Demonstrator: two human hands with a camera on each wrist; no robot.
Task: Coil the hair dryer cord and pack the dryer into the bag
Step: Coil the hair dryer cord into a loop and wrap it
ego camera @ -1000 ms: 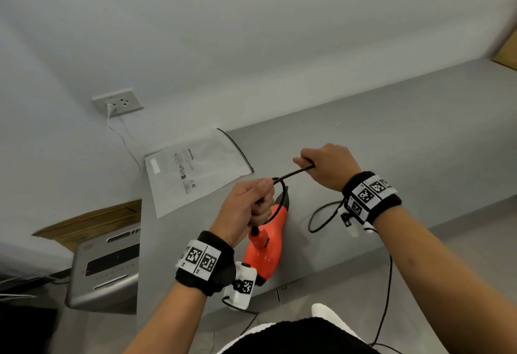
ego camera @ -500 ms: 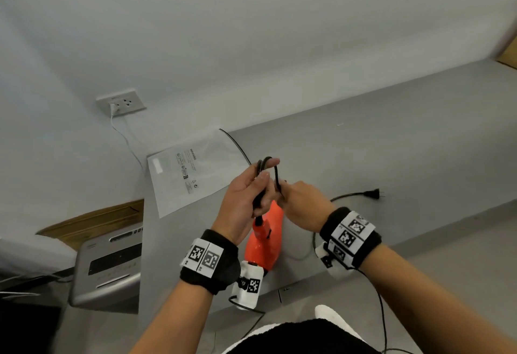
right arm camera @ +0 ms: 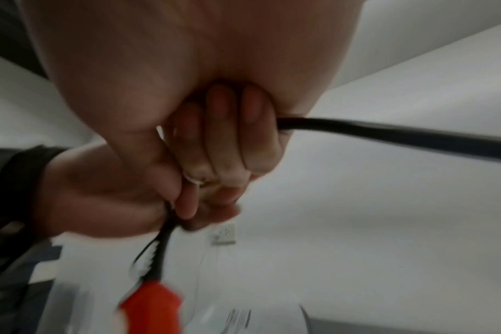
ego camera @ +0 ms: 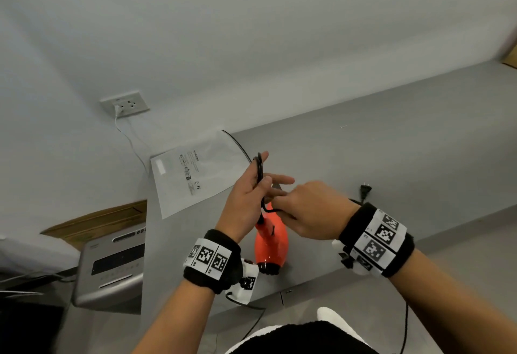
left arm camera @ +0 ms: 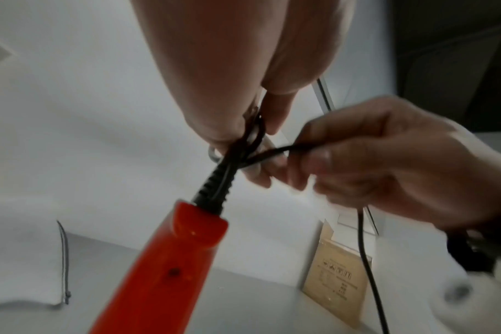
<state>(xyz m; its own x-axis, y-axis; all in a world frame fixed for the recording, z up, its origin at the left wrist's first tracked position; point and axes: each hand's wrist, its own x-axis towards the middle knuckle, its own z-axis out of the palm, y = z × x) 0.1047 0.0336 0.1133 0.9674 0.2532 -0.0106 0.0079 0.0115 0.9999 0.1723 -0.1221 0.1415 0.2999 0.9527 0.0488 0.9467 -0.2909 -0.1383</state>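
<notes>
While left hand (ego camera: pixel 246 199) pinches cord (ego camera: pixel 260 169) loops above dryer (ego camera: pixel 270 244), right hand (ego camera: pixel 310 211) grips cord alongside.

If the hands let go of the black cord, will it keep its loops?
Likely floppy: the cord bends sharply between left hand and right hand. Its loops probably spring open, since only the pinch holds them. The loose plug may drag behind.

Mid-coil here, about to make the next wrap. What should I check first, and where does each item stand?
1. Coiled cord pinched by the left hand: ok.
2. Loose length gripped by the right hand: ok.
3. The plug lies free on the counter: ok.
4. Whole cord coiled: not ok, slack left to the plug.
5. The dryer steady near the counter edge: cannot tell.
6. The bag open: cannot tell, it lies flat.
</notes>
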